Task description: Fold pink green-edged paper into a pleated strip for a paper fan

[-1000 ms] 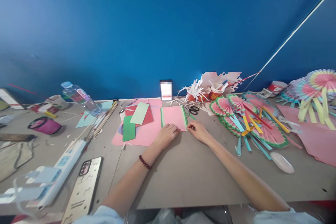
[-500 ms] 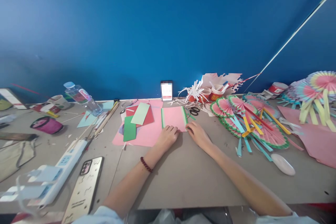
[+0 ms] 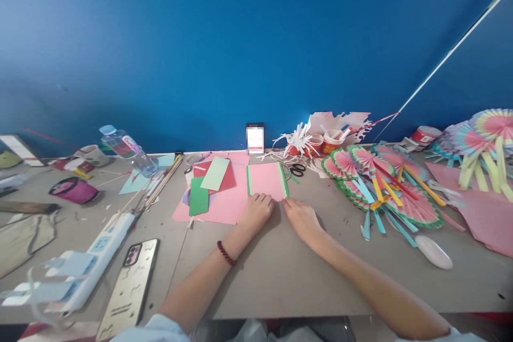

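A pink sheet of paper (image 3: 266, 179) with a green strip along its left and right sides lies on the table in front of me. My left hand (image 3: 259, 210) has its fingers curled over the near left corner, gripping that edge. At the near right corner, my right hand (image 3: 300, 215) has its fingertips closed on the same edge. The thumbs are mostly hidden. Left of it lies a larger pink sheet (image 3: 224, 208), with a green piece (image 3: 199, 196), a pale green piece (image 3: 216, 173) and a red piece (image 3: 228, 177) on top. Black-handled scissors (image 3: 297, 170) rest just beyond my right hand.
Pleated paper fans (image 3: 401, 192) with colored strips spread to the right, near a white oval object (image 3: 434, 252). Paper cups (image 3: 331, 141) and a small screen (image 3: 255, 139) stand at the back. On the left are a bottle (image 3: 128, 149), a power strip (image 3: 98, 256) and a phone (image 3: 130, 288).
My right hand has drawn its fingers down from the sheet's right side to its near edge. My left hand stays at the near left corner. The view has shifted slightly.
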Tool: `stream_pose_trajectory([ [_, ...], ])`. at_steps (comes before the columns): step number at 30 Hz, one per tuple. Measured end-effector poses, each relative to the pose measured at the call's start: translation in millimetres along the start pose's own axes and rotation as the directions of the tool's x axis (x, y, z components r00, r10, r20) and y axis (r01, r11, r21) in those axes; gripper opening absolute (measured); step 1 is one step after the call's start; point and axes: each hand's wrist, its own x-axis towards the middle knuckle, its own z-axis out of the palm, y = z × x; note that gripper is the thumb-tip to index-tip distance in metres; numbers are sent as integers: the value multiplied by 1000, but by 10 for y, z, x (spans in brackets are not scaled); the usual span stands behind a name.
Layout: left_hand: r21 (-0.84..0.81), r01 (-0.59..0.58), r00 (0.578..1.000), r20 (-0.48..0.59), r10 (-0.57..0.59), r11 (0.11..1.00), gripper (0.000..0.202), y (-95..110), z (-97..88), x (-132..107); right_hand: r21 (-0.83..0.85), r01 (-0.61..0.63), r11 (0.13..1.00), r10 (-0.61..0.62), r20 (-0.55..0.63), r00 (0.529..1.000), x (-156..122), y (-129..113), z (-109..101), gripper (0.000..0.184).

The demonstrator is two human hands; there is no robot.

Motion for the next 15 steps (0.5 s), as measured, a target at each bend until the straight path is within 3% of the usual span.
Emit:
stream_pose_trajectory([
  [6,-4,3,1000,-19,-3,1000,15,-2,-43,-2,-36,2,999,0,50,999,-21,-49,14,44],
  [15,-20,15,1000,6,-15,1000,12,-19,-26,-36,-97,6,995,-5,8,1000,-38,-73,50,47],
])
